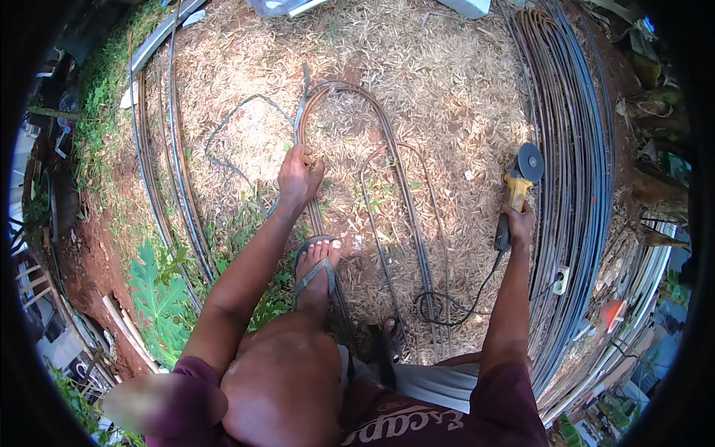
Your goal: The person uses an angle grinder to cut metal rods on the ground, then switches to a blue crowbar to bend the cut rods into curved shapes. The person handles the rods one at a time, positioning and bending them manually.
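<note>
Left hand (299,176) clenched round bent steel rods (350,134); right hand (518,223) wrapped round angle grinder (518,186)

The bent rust-brown steel rods (316,127) look rough and matt. The angle grinder with yellow plastic body (514,190) carries a dull grey metal disc (its black cable seems smooth rubber). The long dark metal bars (573,149) shine slightly on dry straw ground (447,74).

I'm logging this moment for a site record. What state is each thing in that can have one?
left hand: closed around the bent steel rods.
bent steel rods: lying on the ground, pinned under the sandalled foot.
sandalled foot: planted on the rods.
right hand: gripping the angle grinder.
angle grinder: held off the rods, disc up; spinning or not, cannot tell.
power cord: slack, looped on the ground.
</note>
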